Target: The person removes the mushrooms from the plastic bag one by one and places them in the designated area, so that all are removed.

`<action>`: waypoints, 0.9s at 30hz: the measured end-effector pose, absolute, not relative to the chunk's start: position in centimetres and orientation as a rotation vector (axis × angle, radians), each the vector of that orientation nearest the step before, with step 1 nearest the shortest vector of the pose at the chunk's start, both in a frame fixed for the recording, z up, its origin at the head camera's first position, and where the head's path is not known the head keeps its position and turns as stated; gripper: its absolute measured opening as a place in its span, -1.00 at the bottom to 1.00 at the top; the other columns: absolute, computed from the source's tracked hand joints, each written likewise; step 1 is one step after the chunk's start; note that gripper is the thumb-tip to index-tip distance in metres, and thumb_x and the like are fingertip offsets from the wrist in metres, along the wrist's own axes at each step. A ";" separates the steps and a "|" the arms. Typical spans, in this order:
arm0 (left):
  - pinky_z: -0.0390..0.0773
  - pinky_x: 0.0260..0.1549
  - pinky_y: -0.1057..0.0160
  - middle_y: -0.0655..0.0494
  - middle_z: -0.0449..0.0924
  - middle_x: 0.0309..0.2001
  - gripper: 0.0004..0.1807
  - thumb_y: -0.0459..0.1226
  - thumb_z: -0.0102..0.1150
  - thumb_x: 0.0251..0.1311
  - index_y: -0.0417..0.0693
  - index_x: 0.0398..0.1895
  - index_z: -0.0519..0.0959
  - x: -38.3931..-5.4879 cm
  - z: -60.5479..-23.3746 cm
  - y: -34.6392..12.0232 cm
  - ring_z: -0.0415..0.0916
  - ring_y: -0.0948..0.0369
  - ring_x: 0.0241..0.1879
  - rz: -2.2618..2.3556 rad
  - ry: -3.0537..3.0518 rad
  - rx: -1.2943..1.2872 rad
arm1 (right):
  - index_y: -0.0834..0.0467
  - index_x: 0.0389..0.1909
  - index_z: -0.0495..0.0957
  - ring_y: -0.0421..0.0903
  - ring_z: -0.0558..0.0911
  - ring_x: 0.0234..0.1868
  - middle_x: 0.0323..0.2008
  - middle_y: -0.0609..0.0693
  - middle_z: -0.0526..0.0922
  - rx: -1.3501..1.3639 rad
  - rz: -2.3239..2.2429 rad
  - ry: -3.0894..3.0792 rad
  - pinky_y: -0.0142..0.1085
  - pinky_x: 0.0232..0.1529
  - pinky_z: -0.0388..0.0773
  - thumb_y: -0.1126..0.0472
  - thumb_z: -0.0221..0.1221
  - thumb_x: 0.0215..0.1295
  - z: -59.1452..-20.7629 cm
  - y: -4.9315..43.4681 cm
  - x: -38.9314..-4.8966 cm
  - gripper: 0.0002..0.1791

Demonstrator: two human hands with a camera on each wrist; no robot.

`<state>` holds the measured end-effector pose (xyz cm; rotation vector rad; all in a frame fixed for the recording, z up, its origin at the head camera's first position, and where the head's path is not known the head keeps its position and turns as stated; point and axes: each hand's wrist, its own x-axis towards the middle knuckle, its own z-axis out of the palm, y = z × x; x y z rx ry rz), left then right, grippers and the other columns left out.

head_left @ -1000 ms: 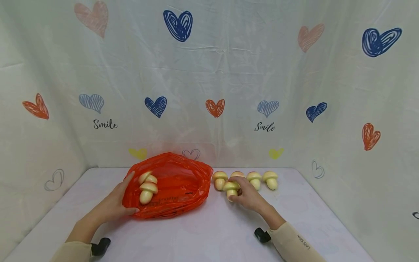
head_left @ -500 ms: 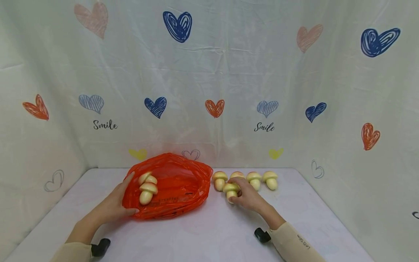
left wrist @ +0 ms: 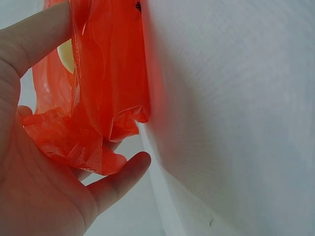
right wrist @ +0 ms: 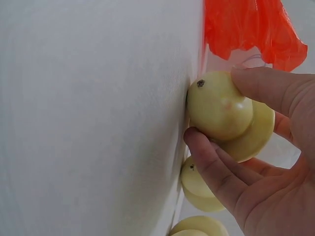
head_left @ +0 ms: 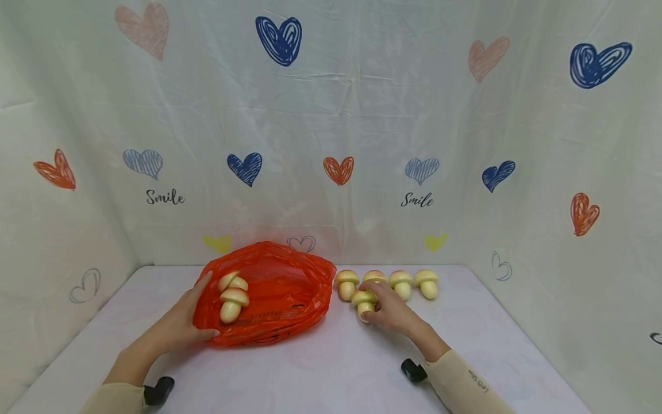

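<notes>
A red plastic bag (head_left: 269,329) lies on its side with its wide mouth facing me. Inside its left part are two toy mushrooms (head_left: 230,311), pale yellow with pinkish caps. My left hand (head_left: 181,322) holds the bag's left edge loosely between thumb and spread fingers; the thumb touches its front rim. To the right of the bag, my right hand (head_left: 392,307) grips another toy mushroom (head_left: 364,298) by thumb and fingers. The right wrist view shows that mushroom's (right wrist: 219,105) rounded stem end close against the table.
Behind the right hand, several more toy mushrooms stand in a row, among them a left one (head_left: 346,286) and a right one (head_left: 427,284). They rest on a white table (head_left: 289,379). A white curtain (head_left: 331,115) with printed hearts hangs behind and beside it.
The mushroom under my right hand has shifted very slightly toward me. Otherwise both hands and the bag look the same.
</notes>
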<state>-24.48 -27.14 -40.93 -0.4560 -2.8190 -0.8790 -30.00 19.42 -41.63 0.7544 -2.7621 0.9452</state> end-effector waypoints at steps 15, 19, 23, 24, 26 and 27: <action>0.34 0.02 -0.38 -0.41 0.11 0.29 0.33 -0.07 0.54 -0.21 -0.03 0.52 -0.23 -24.4 -40.9 -27.1 0.14 -0.32 0.23 -0.878 -2.832 -0.450 | 0.15 0.20 0.40 -0.11 0.44 -0.30 -0.04 0.05 0.43 0.816 0.895 -2.765 -0.39 -0.33 0.45 0.20 0.37 0.09 -41.8 19.5 -30.0 -0.37; 0.34 0.01 -0.38 -0.42 0.11 0.29 0.33 -0.07 0.54 -0.21 -0.03 0.52 -0.23 -24.4 -40.8 -27.1 0.14 -0.33 0.22 -0.874 -2.836 -0.446 | 0.15 0.24 0.38 -0.11 0.44 -0.26 0.01 0.05 0.42 0.789 0.896 -2.779 -0.37 -0.30 0.44 0.17 0.37 0.10 -41.7 19.5 -30.0 -0.34; 0.34 0.01 -0.39 -0.42 0.10 0.28 0.34 -0.06 0.54 -0.21 -0.03 0.52 -0.24 -24.3 -40.6 -27.0 0.13 -0.33 0.23 -0.871 -2.837 -0.442 | 0.13 0.25 0.38 -0.11 0.42 -0.18 0.06 0.04 0.42 0.755 0.904 -2.789 -0.33 -0.25 0.42 0.15 0.38 0.10 -41.5 19.5 -29.9 -0.32; 0.34 0.01 -0.39 -0.42 0.10 0.29 0.34 -0.06 0.54 -0.22 -0.03 0.52 -0.24 -24.3 -40.6 -27.0 0.13 -0.34 0.23 -0.870 -2.837 -0.442 | 0.12 0.26 0.38 -0.11 0.42 -0.17 0.08 0.04 0.42 0.744 0.908 -2.795 -0.33 -0.24 0.43 0.15 0.38 0.10 -41.5 19.5 -29.9 -0.32; 0.34 0.01 -0.39 -0.42 0.10 0.29 0.34 -0.06 0.54 -0.21 -0.02 0.52 -0.24 -24.3 -40.6 -27.0 0.13 -0.33 0.23 -0.868 -2.839 -0.442 | 0.11 0.26 0.37 -0.12 0.42 -0.17 0.09 0.03 0.41 0.729 0.910 -2.807 -0.32 -0.23 0.43 0.14 0.38 0.10 -41.4 19.5 -29.9 -0.32; 0.34 0.01 -0.38 -0.42 0.10 0.28 0.34 -0.06 0.54 -0.21 -0.02 0.52 -0.24 -24.3 -40.6 -27.0 0.14 -0.33 0.23 -0.867 -2.839 -0.442 | 0.10 0.26 0.37 -0.13 0.42 -0.18 0.10 0.03 0.41 0.720 0.913 -2.814 -0.32 -0.23 0.44 0.13 0.38 0.10 -41.4 19.5 -29.9 -0.32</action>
